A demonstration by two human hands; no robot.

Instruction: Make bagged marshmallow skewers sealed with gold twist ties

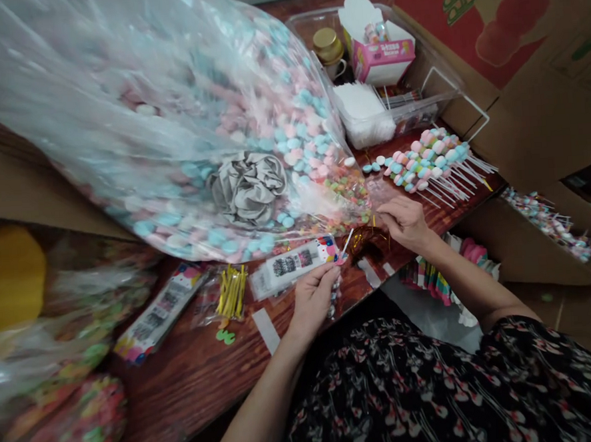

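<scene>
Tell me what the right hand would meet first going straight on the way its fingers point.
Leaving aside the gold strip close by, the right hand would probably first meet the clear plastic bag of small colourful candies, though depth is hard to judge.

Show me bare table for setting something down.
The widest patch of bare table lies along the near edge, between the gummy bag and the white strip. A narrow sliver separates the marshmallow sticks from the right hand. Crowded: around the left hand, plastic pack and yellow ties.
</scene>
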